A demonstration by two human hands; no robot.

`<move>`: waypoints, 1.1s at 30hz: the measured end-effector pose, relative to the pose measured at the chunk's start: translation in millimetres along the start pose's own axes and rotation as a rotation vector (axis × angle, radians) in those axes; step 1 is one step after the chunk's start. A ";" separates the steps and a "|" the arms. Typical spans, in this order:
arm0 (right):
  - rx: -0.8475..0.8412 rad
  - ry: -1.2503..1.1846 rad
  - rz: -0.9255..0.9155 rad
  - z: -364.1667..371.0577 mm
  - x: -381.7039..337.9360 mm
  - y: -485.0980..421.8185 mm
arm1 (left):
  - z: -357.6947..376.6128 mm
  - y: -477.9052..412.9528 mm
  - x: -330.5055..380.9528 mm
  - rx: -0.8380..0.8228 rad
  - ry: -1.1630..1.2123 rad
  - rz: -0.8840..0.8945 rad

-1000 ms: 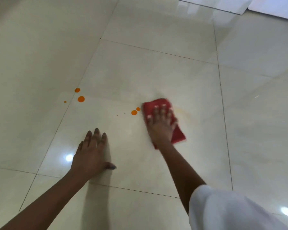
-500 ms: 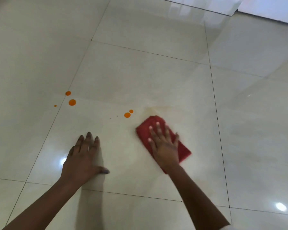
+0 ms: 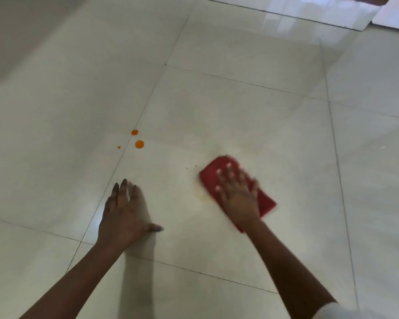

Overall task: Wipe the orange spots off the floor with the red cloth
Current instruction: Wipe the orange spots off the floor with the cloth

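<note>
My right hand (image 3: 238, 194) lies flat with spread fingers on the folded red cloth (image 3: 211, 174), pressing it to the cream tiled floor (image 3: 240, 111). A faint yellowish smear (image 3: 199, 196) shows on the tile at the cloth's left edge, and two tiny specks (image 3: 191, 167) sit just beyond it. Three orange spots remain further left: a large one (image 3: 139, 144), a smaller one (image 3: 134, 132) above it and a tiny one (image 3: 119, 147). My left hand (image 3: 124, 215) rests palm down on the floor, holding nothing, below those spots.
Dark grout lines (image 3: 115, 171) cross the glossy tiles. A white wall base or door edge (image 3: 392, 17) runs along the top right corner. A white sleeve (image 3: 346, 311) shows at the bottom right.
The right hand slid the cloth left over the two orange spots near it; they are gone, leaving a faint smear. The left hand stayed planted.
</note>
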State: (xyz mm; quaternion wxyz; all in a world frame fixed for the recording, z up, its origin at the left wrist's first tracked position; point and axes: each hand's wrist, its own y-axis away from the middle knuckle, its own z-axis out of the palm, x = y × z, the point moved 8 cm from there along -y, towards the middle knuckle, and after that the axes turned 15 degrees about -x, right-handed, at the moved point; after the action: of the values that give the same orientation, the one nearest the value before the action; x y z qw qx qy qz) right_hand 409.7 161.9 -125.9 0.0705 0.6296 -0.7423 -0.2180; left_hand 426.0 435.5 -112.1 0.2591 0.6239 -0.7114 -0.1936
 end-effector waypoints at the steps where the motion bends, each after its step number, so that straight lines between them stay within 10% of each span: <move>1: 0.004 -0.050 0.081 -7.3 8.0 -16.1 | 2.4 -2.4 -9.6 -0.020 -0.001 -0.024; 10: -0.119 0.084 -0.311 17.9 -108.4 -10.7 | 8.7 -6.3 -17.8 -0.033 -0.070 -0.046; 16: -0.054 -0.109 0.107 -20.9 -24.9 -65.8 | 7.4 -6.8 -13.5 -0.034 -0.035 -0.018; 22: -0.107 0.101 -0.343 29.9 -115.4 17.1 | 7.7 -4.2 -17.7 -0.010 0.004 0.001; 28: -0.117 -0.110 0.032 -7.3 -68.2 -46.7 | 6.4 -12.0 -27.0 -0.015 -0.012 0.008; 33: -0.202 0.053 -0.284 24.8 -132.8 -7.3 | -1.8 -11.8 -59.8 0.012 0.123 -0.100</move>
State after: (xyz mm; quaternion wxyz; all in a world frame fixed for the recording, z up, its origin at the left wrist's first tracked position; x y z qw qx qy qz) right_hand 433.1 295.1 -128.5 0.1216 0.7234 -0.6181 -0.2827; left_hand 441.6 492.9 -125.4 0.2883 0.6710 -0.6633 -0.1633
